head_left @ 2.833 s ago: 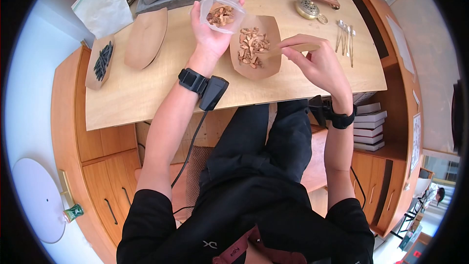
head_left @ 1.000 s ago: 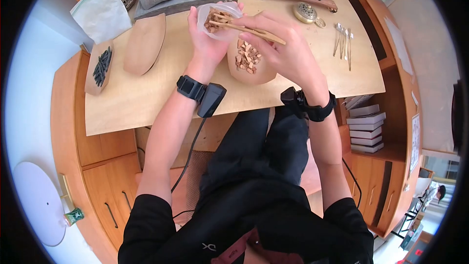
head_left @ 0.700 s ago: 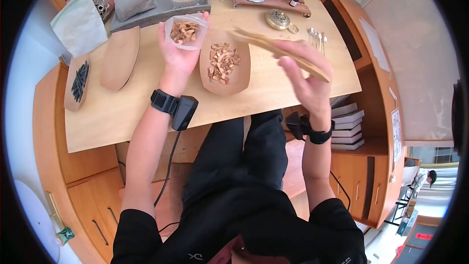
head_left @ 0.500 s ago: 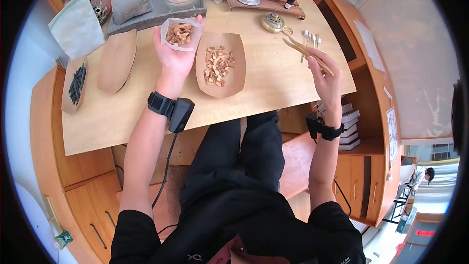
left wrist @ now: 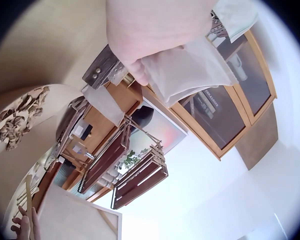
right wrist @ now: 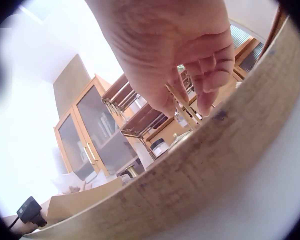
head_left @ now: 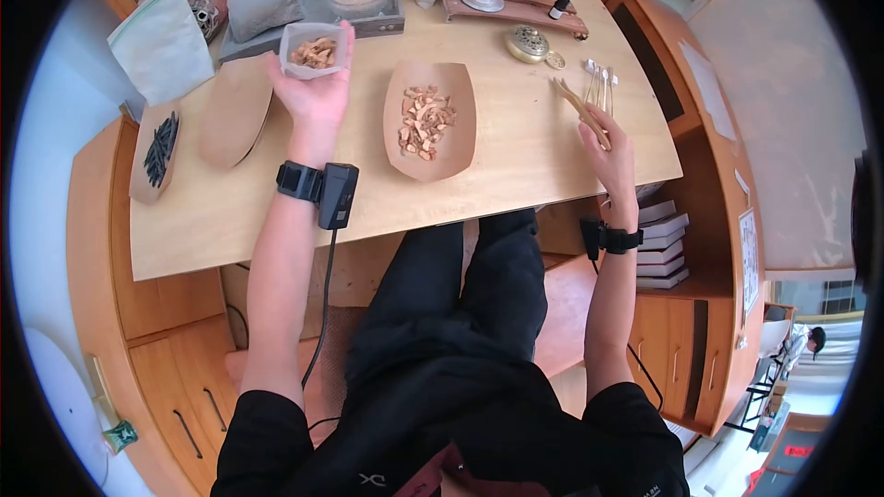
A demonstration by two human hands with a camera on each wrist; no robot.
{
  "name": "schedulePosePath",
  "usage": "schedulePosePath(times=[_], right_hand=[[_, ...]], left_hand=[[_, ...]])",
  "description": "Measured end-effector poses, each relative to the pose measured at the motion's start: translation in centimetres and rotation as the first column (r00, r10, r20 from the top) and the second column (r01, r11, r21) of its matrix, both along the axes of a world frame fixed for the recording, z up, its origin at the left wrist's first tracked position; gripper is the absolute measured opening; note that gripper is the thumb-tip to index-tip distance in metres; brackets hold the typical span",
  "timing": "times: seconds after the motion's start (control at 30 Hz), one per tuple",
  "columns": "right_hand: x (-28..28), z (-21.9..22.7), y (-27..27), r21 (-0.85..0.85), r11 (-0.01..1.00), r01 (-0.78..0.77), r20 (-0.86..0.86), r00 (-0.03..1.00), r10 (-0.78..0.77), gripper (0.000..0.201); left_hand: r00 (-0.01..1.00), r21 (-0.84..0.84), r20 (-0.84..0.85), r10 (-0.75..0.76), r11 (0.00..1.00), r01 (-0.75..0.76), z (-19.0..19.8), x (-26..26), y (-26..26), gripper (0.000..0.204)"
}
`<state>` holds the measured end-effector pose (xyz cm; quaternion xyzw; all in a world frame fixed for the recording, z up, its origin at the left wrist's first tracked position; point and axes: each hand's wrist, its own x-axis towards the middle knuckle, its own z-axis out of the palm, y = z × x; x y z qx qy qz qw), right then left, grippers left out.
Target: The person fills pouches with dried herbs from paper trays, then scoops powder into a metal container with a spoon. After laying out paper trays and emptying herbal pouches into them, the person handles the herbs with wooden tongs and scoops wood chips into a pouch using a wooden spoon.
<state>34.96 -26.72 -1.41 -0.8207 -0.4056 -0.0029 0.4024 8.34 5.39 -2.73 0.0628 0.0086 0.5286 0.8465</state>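
A translucent pouch (head_left: 293, 40) of brown chips sits in the upturned left hand (head_left: 313, 97), whose fingers curl round its sides, above the back left of the table. The left wrist view shows the pouch (left wrist: 190, 70) beyond the left hand (left wrist: 155, 30). Wooden tweezers (head_left: 582, 112) are pinched in the right hand (head_left: 611, 155) near the table's right edge, tips pointing up and left. In the right wrist view the tweezers (right wrist: 182, 104) show under the right hand (right wrist: 175, 55). Between the hands lies a paper tray (head_left: 458, 133) holding more chips (head_left: 425, 120).
At the left stand a tray of dark sticks (head_left: 159, 152), an upturned-looking paper tray (head_left: 235, 115) and a white bag (head_left: 164, 41). Behind are a grey tray (head_left: 379, 26) and a wooden rack (head_left: 516, 9). A brass burner (head_left: 528, 44) and small tools (head_left: 600, 83) are at the right.
The right hand has withdrawn from the pouch and chip tray to the right with the tweezers. Holding the pouch, the left hand has moved left, away from the chip tray.
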Motion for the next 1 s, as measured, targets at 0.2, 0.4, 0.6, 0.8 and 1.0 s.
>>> schedulePosePath(times=[0.2,0.4,0.6,0.8,1.0], right_hand=[[0.6,-0.2,-1.8,-0.224,0.971,0.082,0.095,0.994,-0.062,0.056],[0.4,0.4,-2.9,-0.206,0.974,0.092,0.167,0.984,-0.057,0.067],[-0.9,0.7,-2.5,-0.095,0.989,0.111,0.184,0.979,-0.092,0.057],[-9.5,4.0,2.0,-0.071,0.983,-0.169,-0.002,0.986,0.17,0.049],[-15.9,3.0,4.0,-0.242,0.881,-0.405,0.007,0.908,0.419,0.046]], left_hand=[[0.996,0.016,0.043,-0.084,0.996,0.083,-0.6,0.8,-0.8,0.063],[0.987,0.028,0.052,-0.153,0.988,0.152,-0.9,0.9,-0.7,0.066],[0.99,0.027,0.029,-0.137,0.99,0.136,-1.2,1.0,-0.5,0.065],[0.989,0.023,0.005,-0.151,0.988,0.15,-0.9,1.2,-1.1,0.066],[0.988,0.026,0.003,-0.157,0.987,0.156,-1.4,1.1,-0.6,0.064]])
